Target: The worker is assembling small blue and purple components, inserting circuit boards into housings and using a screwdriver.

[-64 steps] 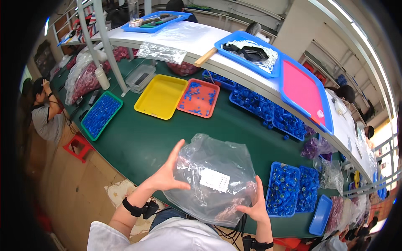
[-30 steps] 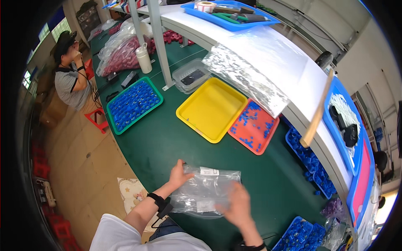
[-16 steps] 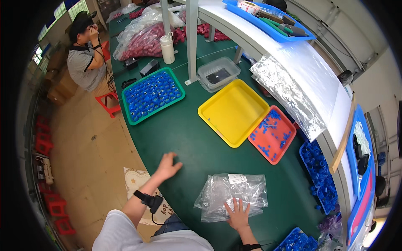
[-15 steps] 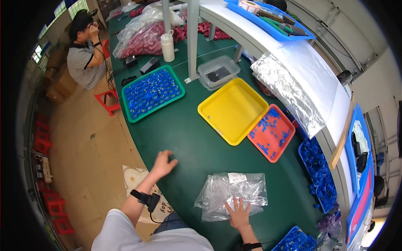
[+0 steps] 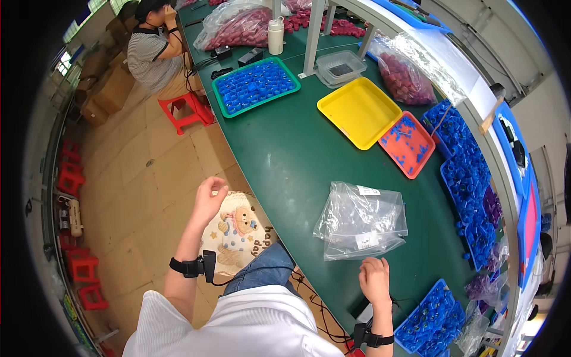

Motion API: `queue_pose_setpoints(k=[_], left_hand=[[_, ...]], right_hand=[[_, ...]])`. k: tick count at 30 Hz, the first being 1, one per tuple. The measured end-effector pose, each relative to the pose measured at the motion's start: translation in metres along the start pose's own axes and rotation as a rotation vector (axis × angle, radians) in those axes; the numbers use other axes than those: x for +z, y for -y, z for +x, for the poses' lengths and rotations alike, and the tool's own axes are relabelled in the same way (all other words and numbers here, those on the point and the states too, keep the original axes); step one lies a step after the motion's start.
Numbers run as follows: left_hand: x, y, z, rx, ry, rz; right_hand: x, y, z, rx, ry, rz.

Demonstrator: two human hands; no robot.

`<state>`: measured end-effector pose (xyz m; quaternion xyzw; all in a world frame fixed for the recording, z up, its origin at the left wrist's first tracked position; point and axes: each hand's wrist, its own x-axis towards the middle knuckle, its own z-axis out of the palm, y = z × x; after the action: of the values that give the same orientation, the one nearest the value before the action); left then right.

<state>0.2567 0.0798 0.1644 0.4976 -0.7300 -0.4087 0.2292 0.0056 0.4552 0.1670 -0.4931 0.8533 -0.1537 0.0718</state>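
Observation:
Clear plastic bags (image 5: 372, 217) with white labels lie flat on the green table (image 5: 273, 166), their film creased. Just below their near edge is my right hand (image 5: 375, 279), fingers loosely bent and holding nothing I can see; it appears apart from the plastic. My left hand (image 5: 210, 199) is raised off the table's left edge, above the floor and a patterned mat (image 5: 238, 229). Its fingers are half bent with a gap to the thumb, and no object shows in it. Both wrists wear black straps.
Beyond the bags stand a yellow tray (image 5: 360, 113), a red tray (image 5: 407, 146) of small blue pieces and a green tray (image 5: 297, 89) of blue parts. Blue bins (image 5: 431, 318) of parts line the right side under a shelf. A person (image 5: 157, 53) sits at the far left.
My right hand has lifted off the plastic bags and drawn back toward me. My left hand has moved left, off the table's edge. The view has shifted, showing more floor.

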Motion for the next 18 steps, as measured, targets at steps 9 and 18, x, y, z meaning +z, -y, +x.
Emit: queue_pose_setpoints(k=[9, 18], left_hand=[[-0.009, -0.014, -0.015, 0.012, 0.025, -0.113], [0.025, -0.152, 0.089, 0.141, 0.300, -0.368]], right_hand=[[-0.018, 0.000, -0.037, 0.122, -0.033, 0.272], [-0.050, 0.015, 0.028, 0.162, -0.117, 0.674]])
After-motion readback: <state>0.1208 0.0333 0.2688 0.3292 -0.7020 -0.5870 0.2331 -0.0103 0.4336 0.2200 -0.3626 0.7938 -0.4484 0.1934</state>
